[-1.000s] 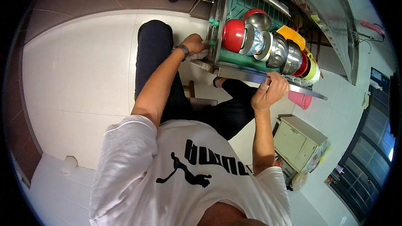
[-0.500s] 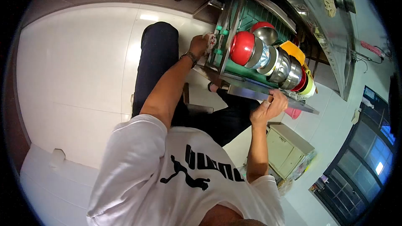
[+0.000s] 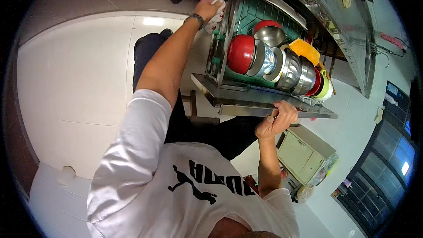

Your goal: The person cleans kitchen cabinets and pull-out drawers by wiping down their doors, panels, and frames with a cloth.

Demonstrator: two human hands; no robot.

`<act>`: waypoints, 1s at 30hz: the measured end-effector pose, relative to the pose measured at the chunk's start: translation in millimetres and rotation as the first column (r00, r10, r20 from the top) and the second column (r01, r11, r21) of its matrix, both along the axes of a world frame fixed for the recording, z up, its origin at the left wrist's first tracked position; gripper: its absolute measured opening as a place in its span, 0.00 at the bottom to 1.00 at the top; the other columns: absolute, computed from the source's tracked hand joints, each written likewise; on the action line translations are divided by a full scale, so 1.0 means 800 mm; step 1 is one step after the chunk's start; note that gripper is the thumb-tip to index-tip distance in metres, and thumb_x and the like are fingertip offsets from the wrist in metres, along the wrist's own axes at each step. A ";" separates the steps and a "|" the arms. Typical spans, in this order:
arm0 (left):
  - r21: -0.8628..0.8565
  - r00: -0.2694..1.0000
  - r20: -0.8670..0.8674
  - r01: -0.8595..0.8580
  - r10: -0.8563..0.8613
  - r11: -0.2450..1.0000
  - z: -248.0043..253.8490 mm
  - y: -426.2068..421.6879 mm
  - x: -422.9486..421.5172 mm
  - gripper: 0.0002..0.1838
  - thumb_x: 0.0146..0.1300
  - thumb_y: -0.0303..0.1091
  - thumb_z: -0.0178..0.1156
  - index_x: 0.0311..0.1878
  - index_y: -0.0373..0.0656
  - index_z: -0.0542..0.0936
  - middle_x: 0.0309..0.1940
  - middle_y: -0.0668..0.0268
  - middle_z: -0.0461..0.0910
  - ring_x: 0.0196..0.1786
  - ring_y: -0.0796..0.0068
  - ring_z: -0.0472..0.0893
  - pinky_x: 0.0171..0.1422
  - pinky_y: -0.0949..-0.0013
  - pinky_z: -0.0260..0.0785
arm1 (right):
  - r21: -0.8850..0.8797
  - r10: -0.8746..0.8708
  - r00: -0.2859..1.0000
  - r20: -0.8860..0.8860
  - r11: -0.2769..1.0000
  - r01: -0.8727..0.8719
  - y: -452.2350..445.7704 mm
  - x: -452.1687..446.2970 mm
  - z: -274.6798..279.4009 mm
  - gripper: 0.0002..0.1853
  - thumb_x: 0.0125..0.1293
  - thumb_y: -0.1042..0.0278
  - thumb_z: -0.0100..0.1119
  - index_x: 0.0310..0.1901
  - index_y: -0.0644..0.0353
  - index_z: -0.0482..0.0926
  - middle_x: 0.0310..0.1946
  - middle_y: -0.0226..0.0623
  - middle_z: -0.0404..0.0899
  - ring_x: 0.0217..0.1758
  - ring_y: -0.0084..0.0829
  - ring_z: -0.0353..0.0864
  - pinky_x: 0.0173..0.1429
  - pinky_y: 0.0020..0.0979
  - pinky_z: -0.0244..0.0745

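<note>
My left hand (image 3: pixel 206 11), with a dark watch on its wrist, is closed around a white cloth (image 3: pixel 217 15) with red marks. The cloth is against the far end of the side rail of a pulled-out metal drawer (image 3: pixel 222 46). My right hand (image 3: pixel 282 118) grips the top edge of the drawer's metal front panel (image 3: pixel 242 111), thumb toward me. Inside the drawer, a red bowl (image 3: pixel 241 54) lies on its side at the near end of a row of nested bowls. Behind it sits another red-and-steel bowl (image 3: pixel 269 35).
A steel countertop (image 3: pixel 335 31) overhangs the drawer on the right. An orange-yellow item (image 3: pixel 305 51) lies among the bowls. Below right stands a pale green cabinet (image 3: pixel 302 154). A small stool (image 3: pixel 192 105) is near my legs, on the tiled floor (image 3: pixel 88 83).
My left hand has moved the cloth up and away along the drawer's side, the arm stretching out. My right hand keeps its grip on the front panel. The view has shifted slightly.
</note>
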State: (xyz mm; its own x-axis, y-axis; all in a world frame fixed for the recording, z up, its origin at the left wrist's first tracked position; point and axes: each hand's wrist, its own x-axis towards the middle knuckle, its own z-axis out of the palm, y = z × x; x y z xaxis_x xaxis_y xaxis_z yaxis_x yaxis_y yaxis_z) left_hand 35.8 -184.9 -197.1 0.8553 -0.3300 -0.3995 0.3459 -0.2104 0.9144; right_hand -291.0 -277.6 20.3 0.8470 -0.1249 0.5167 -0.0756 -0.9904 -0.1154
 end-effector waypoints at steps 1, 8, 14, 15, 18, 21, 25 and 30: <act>0.006 1.000 0.002 0.008 -0.008 1.000 0.003 -0.004 0.008 0.22 0.60 0.53 0.56 0.41 0.42 0.83 0.33 0.55 0.83 0.37 0.66 0.82 0.41 0.64 0.73 | 0.004 -0.003 1.000 0.001 1.000 0.003 0.000 0.000 0.000 0.28 0.70 0.44 0.32 0.38 0.63 0.73 0.36 0.42 0.74 0.41 0.42 0.69 0.54 0.40 0.57; 0.411 0.949 0.273 0.035 -0.159 0.911 0.033 -0.009 0.013 0.28 0.55 0.56 0.56 0.43 0.37 0.82 0.44 0.45 0.79 0.49 0.51 0.79 0.55 0.60 0.69 | 0.026 -0.014 1.000 0.002 1.000 0.014 -0.001 0.001 -0.003 0.29 0.70 0.43 0.32 0.37 0.63 0.73 0.35 0.43 0.74 0.40 0.41 0.69 0.53 0.41 0.58; 0.339 0.916 0.043 0.363 -0.400 0.868 0.028 0.031 -0.019 0.31 0.59 0.57 0.56 0.33 0.29 0.79 0.19 0.54 0.77 0.21 0.64 0.78 0.28 0.60 0.70 | 0.008 0.003 0.998 0.063 1.000 -0.003 -0.003 0.002 -0.005 0.25 0.69 0.44 0.35 0.38 0.58 0.74 0.34 0.37 0.74 0.41 0.37 0.71 0.53 0.40 0.56; 0.342 0.915 0.047 0.363 -0.401 0.867 0.028 0.038 -0.025 0.31 0.59 0.57 0.56 0.33 0.29 0.79 0.19 0.54 0.77 0.21 0.64 0.78 0.28 0.60 0.70 | 0.009 0.002 0.998 0.068 1.000 -0.002 -0.002 0.003 -0.004 0.25 0.69 0.44 0.35 0.38 0.58 0.74 0.34 0.37 0.74 0.41 0.37 0.71 0.53 0.40 0.56; 0.188 0.984 -0.159 0.113 -0.083 0.976 -0.016 0.058 -0.056 0.29 0.62 0.54 0.54 0.28 0.29 0.79 0.14 0.55 0.76 0.13 0.68 0.75 0.16 0.65 0.64 | 0.021 0.019 0.997 0.068 1.000 -0.021 -0.003 0.004 -0.001 0.24 0.69 0.45 0.35 0.38 0.58 0.74 0.35 0.37 0.74 0.41 0.37 0.71 0.53 0.40 0.56; 0.219 0.978 -0.208 0.047 0.000 0.975 0.038 0.095 -0.112 0.29 0.64 0.51 0.52 0.28 0.26 0.78 0.17 0.53 0.77 0.15 0.66 0.76 0.17 0.65 0.65 | 0.005 0.025 0.997 0.076 1.000 -0.026 -0.002 0.003 0.000 0.24 0.69 0.45 0.36 0.38 0.58 0.74 0.35 0.36 0.74 0.42 0.37 0.71 0.53 0.39 0.56; 0.256 0.868 -0.461 0.327 -0.183 0.910 0.064 0.101 -0.170 0.23 0.66 0.48 0.50 0.32 0.34 0.78 0.17 0.64 0.74 0.18 0.76 0.74 0.18 0.69 0.65 | 0.018 0.024 0.998 0.054 1.000 -0.025 -0.003 0.001 -0.001 0.28 0.70 0.42 0.34 0.38 0.61 0.74 0.37 0.40 0.75 0.41 0.39 0.70 0.53 0.38 0.56; 0.183 0.860 -0.394 0.418 -0.323 0.890 0.073 0.115 -0.177 0.22 0.60 0.50 0.58 0.26 0.37 0.75 0.14 0.69 0.69 0.11 0.81 0.65 0.12 0.73 0.56 | 0.011 0.020 0.998 0.067 1.000 -0.021 -0.003 0.003 0.000 0.27 0.70 0.43 0.36 0.38 0.62 0.75 0.36 0.39 0.75 0.41 0.39 0.70 0.53 0.38 0.56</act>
State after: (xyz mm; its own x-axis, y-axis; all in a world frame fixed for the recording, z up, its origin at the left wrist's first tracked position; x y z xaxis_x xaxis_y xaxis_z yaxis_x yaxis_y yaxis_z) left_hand -105.9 -93.1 -138.9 0.4816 -0.4418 -0.7569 0.4760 -0.5933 0.6492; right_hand -288.7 -280.0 20.0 0.8130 -0.1142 0.5709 -0.0467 -0.9902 -0.1315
